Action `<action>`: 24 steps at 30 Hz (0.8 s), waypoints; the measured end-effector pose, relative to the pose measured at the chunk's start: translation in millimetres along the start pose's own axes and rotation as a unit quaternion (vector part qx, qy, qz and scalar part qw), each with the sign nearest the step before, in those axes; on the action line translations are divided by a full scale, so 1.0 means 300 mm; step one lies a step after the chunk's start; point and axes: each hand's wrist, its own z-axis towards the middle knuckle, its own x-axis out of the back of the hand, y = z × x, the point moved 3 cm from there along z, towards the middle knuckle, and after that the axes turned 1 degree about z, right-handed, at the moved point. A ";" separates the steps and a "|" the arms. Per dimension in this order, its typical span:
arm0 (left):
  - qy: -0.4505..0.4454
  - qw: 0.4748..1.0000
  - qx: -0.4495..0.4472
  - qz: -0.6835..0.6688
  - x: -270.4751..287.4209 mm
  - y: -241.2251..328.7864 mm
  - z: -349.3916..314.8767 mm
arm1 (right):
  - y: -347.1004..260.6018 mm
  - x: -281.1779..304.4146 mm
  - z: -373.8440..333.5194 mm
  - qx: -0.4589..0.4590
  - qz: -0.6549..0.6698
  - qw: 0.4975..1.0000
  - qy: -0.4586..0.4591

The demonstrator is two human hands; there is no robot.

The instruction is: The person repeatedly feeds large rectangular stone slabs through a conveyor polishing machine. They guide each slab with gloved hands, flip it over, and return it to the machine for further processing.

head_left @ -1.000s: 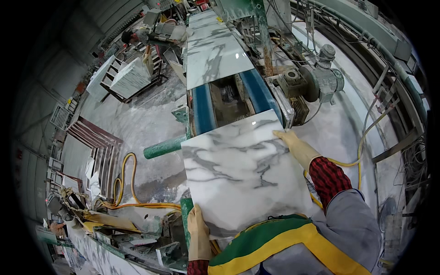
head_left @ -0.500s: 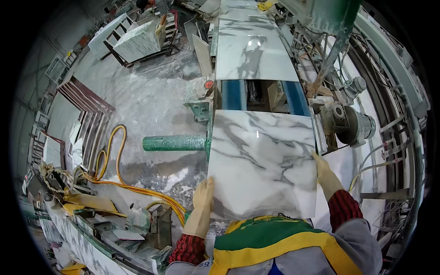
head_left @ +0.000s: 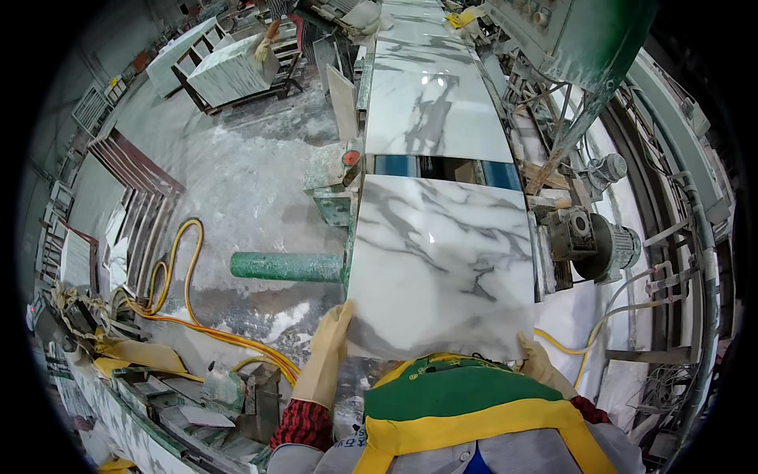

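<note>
A white marble slab (head_left: 442, 265) with grey veins lies flat on the line in front of me, its near edge close to my green and yellow apron (head_left: 466, 389). My left hand (head_left: 328, 344), in a cream glove, closes on the slab's left edge near the front corner. At the near right corner my right hand (head_left: 541, 365), gloved alike, holds the edge, its fingers partly hidden. Ahead, past a narrow gap with blue belts (head_left: 397, 165), lies another veined slab (head_left: 438, 107).
A green roller (head_left: 288, 267) sticks out on the left, with yellow hoses (head_left: 189, 276) on the floor beyond. Motors (head_left: 612, 249) line the right side under a green machine housing (head_left: 584, 39). Racks with slabs (head_left: 233, 71) stand far left.
The near slab has moved away from me, and the gap before the far slab has narrowed. My right hand has shifted back along the edge to the near corner.
</note>
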 end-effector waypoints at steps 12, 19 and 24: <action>0.067 0.993 0.028 0.091 -0.051 0.259 -0.072 | -0.157 -0.127 0.037 0.051 0.188 0.980 -0.028; 0.091 0.992 -0.003 0.082 -0.087 0.225 0.013 | -0.202 -0.100 0.113 0.070 0.159 0.984 0.022; 0.091 0.996 0.009 -0.013 -0.122 0.073 0.138 | -0.230 -0.104 0.146 0.056 0.173 0.977 0.110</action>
